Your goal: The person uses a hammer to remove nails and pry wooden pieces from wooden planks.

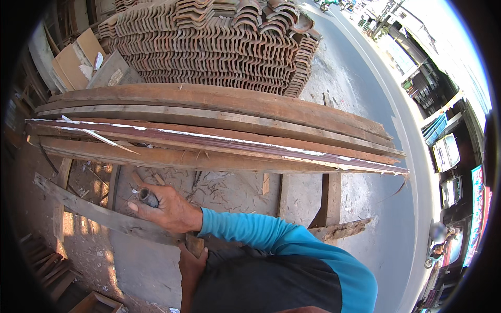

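My right hand [175,211], on the blue-sleeved arm, is closed round a dark grey round-ended metal piece [148,197] that looks like a short tube. Most of that piece is hidden in the palm. Just below it, close to my body, my left hand [191,265] grips the end of a brown piece of wood [194,244]. A long weathered plank [109,209] slants from the far left toward this hand, passing under my right hand. Whether the brown wood and the plank are joined I cannot tell.
Long wooden beams [219,116] lie side by side across the view, one strip edged in white [209,140]. Stacked clay roof tiles [209,57] stand behind. Wood scraps litter the ground [224,188]. A road [383,156] runs along the right, with parked vehicles [446,154] beyond.
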A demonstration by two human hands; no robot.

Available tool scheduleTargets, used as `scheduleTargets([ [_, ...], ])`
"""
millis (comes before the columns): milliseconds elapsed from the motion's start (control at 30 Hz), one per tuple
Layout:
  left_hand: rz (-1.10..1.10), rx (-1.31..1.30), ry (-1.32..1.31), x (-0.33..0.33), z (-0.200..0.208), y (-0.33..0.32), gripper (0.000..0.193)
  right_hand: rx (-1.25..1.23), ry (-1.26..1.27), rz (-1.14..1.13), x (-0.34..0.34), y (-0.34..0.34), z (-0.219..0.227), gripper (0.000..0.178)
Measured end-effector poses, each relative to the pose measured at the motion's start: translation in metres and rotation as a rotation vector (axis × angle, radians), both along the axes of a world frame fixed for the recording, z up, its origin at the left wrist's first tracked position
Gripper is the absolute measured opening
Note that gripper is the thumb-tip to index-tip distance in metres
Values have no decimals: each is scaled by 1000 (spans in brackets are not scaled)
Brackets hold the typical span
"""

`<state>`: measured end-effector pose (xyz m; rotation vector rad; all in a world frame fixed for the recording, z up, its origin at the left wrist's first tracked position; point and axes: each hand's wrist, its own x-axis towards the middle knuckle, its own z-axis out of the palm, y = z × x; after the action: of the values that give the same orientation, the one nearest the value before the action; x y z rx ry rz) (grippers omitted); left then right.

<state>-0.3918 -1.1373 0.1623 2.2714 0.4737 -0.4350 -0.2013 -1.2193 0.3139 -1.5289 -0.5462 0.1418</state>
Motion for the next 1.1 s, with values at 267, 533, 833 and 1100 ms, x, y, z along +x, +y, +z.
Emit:
scheduleTargets([
  [267, 2, 34, 19, -6, -6, -3, 76, 58, -64, -99, 11, 32, -9, 40],
  [533, -42, 46, -26, -7, -13, -4, 83, -7, 104, -97, 49, 10, -17, 40],
  [833, -67, 133, 91, 8, -13, -13, 84, 57, 179, -109, 48, -26, -11, 32],
  [1100, -84, 193, 106, -1, -12, -11, 90, 221, 42, -126, 12, -51, -6, 32],
])
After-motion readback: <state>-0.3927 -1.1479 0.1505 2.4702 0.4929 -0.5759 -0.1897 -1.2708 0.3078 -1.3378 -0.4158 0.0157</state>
